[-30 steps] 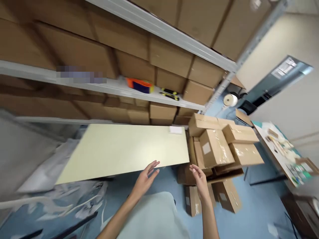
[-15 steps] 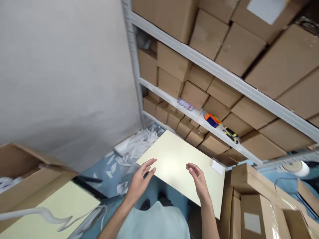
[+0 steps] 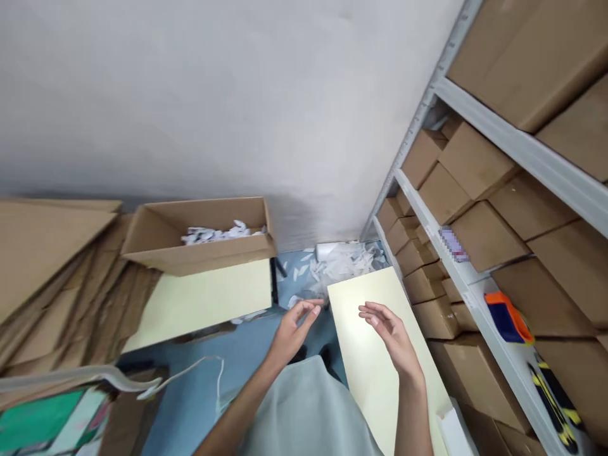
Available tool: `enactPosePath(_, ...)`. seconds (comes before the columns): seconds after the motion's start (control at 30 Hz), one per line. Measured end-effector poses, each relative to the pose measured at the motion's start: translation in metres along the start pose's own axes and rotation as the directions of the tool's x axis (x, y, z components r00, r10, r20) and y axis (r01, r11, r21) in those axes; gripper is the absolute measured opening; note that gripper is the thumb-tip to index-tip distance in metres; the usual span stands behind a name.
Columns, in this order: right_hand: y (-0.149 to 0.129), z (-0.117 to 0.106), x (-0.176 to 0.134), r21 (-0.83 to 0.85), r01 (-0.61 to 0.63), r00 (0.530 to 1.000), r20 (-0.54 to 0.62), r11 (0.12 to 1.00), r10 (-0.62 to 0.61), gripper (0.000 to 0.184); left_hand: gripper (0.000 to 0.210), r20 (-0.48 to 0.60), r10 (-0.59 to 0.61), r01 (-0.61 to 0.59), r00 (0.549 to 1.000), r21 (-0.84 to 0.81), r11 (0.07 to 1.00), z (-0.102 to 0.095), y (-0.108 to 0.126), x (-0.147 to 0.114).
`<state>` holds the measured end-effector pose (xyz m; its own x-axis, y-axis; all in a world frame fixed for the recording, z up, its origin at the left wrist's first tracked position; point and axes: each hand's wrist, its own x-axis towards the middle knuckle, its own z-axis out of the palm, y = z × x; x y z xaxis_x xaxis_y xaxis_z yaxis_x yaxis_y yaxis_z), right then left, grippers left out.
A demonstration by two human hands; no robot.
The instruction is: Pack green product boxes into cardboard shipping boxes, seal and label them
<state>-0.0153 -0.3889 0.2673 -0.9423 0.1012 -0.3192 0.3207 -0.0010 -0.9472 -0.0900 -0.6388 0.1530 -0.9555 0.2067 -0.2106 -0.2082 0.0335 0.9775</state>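
Observation:
My left hand (image 3: 295, 329) is held over the blue floor, left of a pale yellow tabletop (image 3: 370, 361). Its fingers are loosely curved, the thumb apart from them, with nothing between. Above the tabletop hovers my right hand (image 3: 393, 335), palm turned inward, fingers a little bent and empty. Neither hand appears to touch anything. A white box (image 3: 455, 430) sits on the tabletop's near right corner. On the left, a second pale yellow tabletop (image 3: 213, 296) carries an open cardboard box (image 3: 197, 254) with white scraps (image 3: 218, 234) in it.
Metal shelving (image 3: 456, 266) full of cartons runs along the right. On its edge are an orange and blue tape dispenser (image 3: 508, 318) and yellow-black cutters (image 3: 553, 402). White scraps (image 3: 349, 263) litter the corner floor. Flattened cardboard (image 3: 71, 291) leans at left; a white cable (image 3: 80, 375) crosses below.
My view has swung left, bringing the open box and flattened cardboard into sight, while the shelves slide right. Both hands stay raised and empty; the left is now off the tabletop's edge.

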Motion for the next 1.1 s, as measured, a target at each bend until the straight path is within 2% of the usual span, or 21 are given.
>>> enactPosePath(0.1,-0.002,0.013,0.016,-0.024,-0.027,0.969,0.244,0.999,0.032,0.049,0.057,-0.103,-0.043,0.047,0.994,0.036,0.998,-0.014,-0.001,-0.025)
enactPosePath(0.2,0.003,0.026,0.031,-0.065,-0.063,0.897,0.434,0.996,0.085,0.049,0.055,-0.23,-0.11,0.12,0.967,0.032,0.992,-0.036,0.002,-0.057)
enactPosePath(0.3,0.007,0.042,0.045,-0.132,-0.088,0.814,0.562,0.987,0.148,0.05,0.054,-0.367,-0.159,0.172,0.916,0.002,0.985,-0.06,0.007,-0.091)
enactPosePath(0.4,0.005,0.064,0.054,-0.204,-0.074,0.75,0.633,0.976,0.189,0.051,0.057,-0.492,-0.167,0.164,0.854,-0.049,0.985,-0.078,0.01,-0.119)
enactPosePath(0.53,-0.005,0.11,0.051,-0.287,-0.001,0.666,0.715,0.958,0.215,0.049,0.062,-0.598,-0.154,0.111,0.787,-0.108,0.988,-0.102,0.009,-0.151)
enactPosePath(0.67,-0.007,0.183,0.031,-0.329,0.089,0.53,0.815,0.94,0.235,0.049,0.065,-0.626,-0.174,0.085,0.76,-0.171,0.982,-0.14,0.001,-0.192)
enactPosePath(0.73,-0.003,0.232,0.015,-0.333,0.147,0.422,0.873,0.932,0.245,0.048,0.066,-0.655,-0.191,0.07,0.731,-0.207,0.976,-0.166,-0.004,-0.219)
enactPosePath(0.77,0.001,0.26,0.005,-0.331,0.18,0.35,0.902,0.926,0.254,0.047,0.067,-0.67,-0.195,0.055,0.716,-0.224,0.973,-0.181,-0.006,-0.234)
enactPosePath(0.8,0.005,0.289,-0.006,-0.33,0.213,0.265,0.925,0.92,0.271,0.044,0.067,-0.682,-0.193,0.033,0.706,-0.24,0.97,-0.196,-0.008,-0.251)
enactPosePath(0.87,0.019,0.351,-0.032,-0.333,0.262,0.065,0.942,0.906,0.328,0.041,0.065,-0.691,-0.162,-0.044,0.704,-0.27,0.962,-0.225,-0.011,-0.287)
enactPosePath(0.93,0.038,0.412,-0.063,-0.338,0.291,-0.158,0.905,0.895,0.394,0.039,0.065,-0.661,-0.105,-0.144,0.743,-0.311,0.94,-0.251,-0.014,-0.325)
enactPosePath(1.0,0.061,0.469,-0.095,-0.331,0.306,-0.351,0.832,0.892,0.429,0.036,0.066,-0.582,-0.04,-0.226,0.812,-0.377,0.898,-0.273,-0.018,-0.362)
enactPosePath(1.07,0.084,0.52,-0.124,-0.312,0.331,-0.496,0.746,0.891,0.445,0.032,0.062,-0.534,-0.009,-0.272,0.845,-0.445,0.853,-0.292,-0.024,-0.395)
enactPosePath(1.1,0.095,0.542,-0.138,-0.308,0.344,-0.543,0.705,0.887,0.456,0.032,0.06,-0.544,-0.017,-0.287,0.839,-0.469,0.835,-0.302,-0.029,-0.41)
